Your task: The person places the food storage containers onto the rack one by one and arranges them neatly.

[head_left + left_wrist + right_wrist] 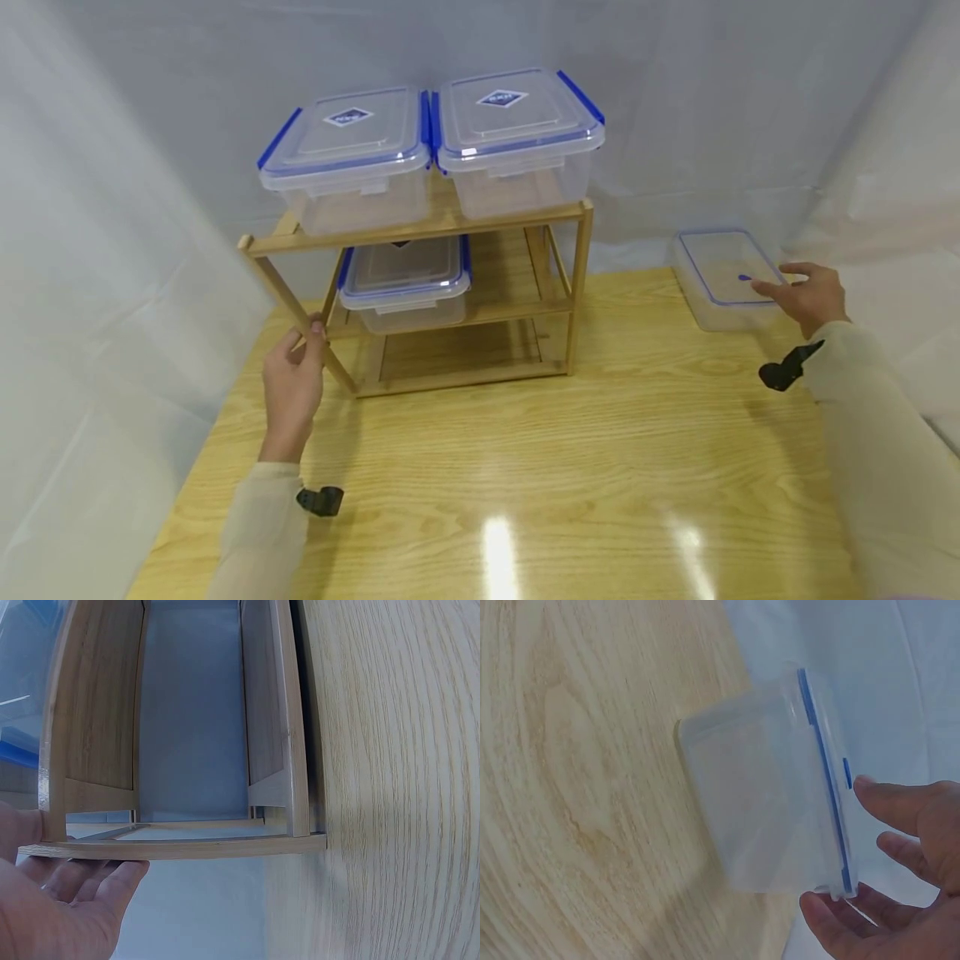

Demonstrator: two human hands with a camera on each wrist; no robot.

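A clear plastic box [720, 275] with a blue-rimmed lid sits on the wooden table [562, 467] at the far right. My right hand [806, 292] hovers at its near right corner, fingers spread and relaxed. In the right wrist view the thumb and fingers of that hand [900, 877] flank the box [765, 810] by its rim, and I cannot tell whether they touch it. My left hand [292, 387] rests straight fingers against the front left leg of a wooden three-tier rack [420, 229]. The left wrist view shows that hand [60, 900] lying open under the rack's bar [172, 847].
Two clear lidded boxes with blue clips [348, 154] [517, 133] stand side by side on the rack's top shelf. A third [405, 279] sits on the left of the middle shelf. White cloth walls close in the table on the left, back and right.
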